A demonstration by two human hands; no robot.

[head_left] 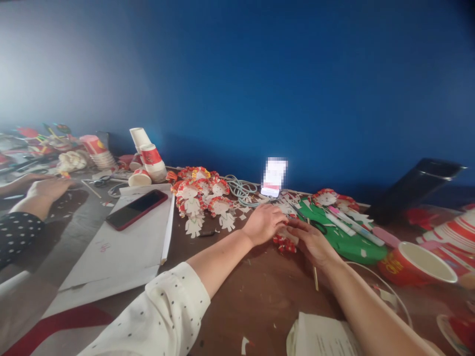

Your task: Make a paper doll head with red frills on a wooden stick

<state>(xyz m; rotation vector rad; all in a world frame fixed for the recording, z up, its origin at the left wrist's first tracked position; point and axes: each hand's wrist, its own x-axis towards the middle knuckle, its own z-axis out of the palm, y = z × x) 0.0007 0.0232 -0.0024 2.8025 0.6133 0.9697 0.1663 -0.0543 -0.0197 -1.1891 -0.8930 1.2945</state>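
My left hand [264,225] and my right hand [310,242] meet over the brown table. Between their bent fingers is a small paper cutout with a red-and-white frilled edge [285,243], largely hidden by the hands. A thin wooden stick [316,278] shows below my right hand; whether that hand grips it I cannot tell. To the left of my left hand lies a pile of paper dolls with red frilled hair [202,195]. A lit phone [273,178] leans near the wall behind my hands.
On the right are a green sheet [339,237] with markers [361,231], a red paper bowl [415,264] and a dark bottle [404,190]. On the left, a phone [137,209] rests on white board [111,252], near paper cups [152,160] and another person's hand [48,189].
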